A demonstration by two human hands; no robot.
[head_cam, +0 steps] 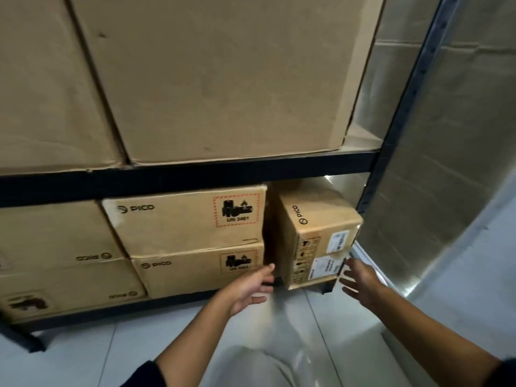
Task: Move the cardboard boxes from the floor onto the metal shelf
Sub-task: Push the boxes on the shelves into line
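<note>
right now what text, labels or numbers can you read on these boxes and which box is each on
"PICO" and "UN 3481": upper middle box.
"PICO", "UN 3481" blurred: lower middle box.
"PICO" sideways: upright right box; its white labels are too small to read.
"PICO" upside down: the two left boxes.
Large top boxes: no text.
</note>
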